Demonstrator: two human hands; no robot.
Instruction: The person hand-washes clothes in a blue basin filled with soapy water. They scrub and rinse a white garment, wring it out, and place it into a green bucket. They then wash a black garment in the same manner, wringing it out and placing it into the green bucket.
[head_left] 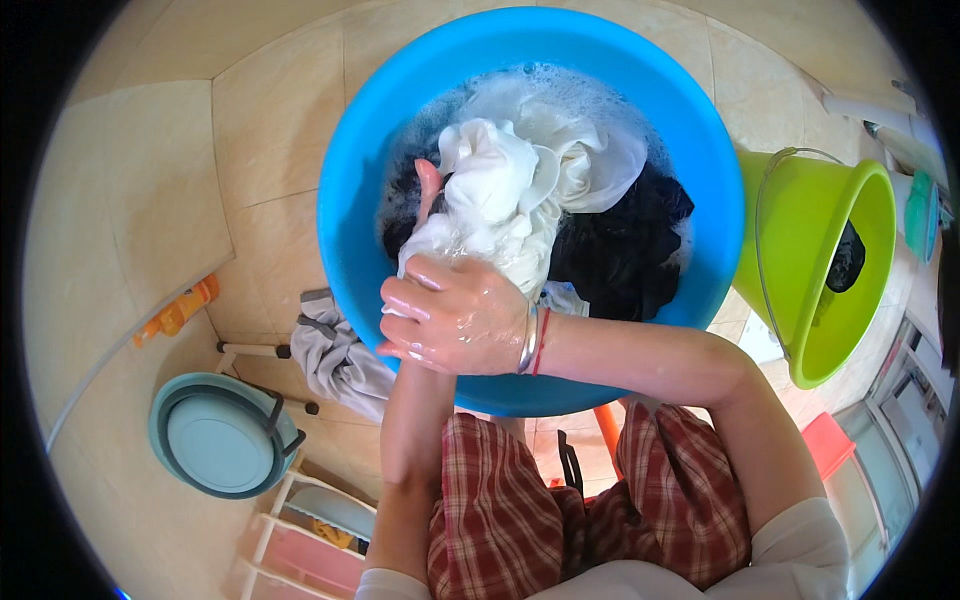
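A wet white garment [490, 170] is bunched up over the large blue basin [700, 110], its far end trailing into the suds. My left hand [428, 185] is under the cloth and supports it; one finger sticks out at its left side, and the rest are hidden. Across the near end of the garment lies my right hand [455, 315], wet and foamy, its fingers curled over the cloth just above my left wrist. Dark clothes [625, 240] soak in the foamy water beside and beneath the white one.
A lime-green bucket [805, 270] with a wire handle leans at the right, something black inside. Grey cloth [340, 355] lies left of the blue basin. Folding basins [220, 440] hang at the wall near a white rack [262, 540]. An orange bottle [180, 308] stands by the wall.
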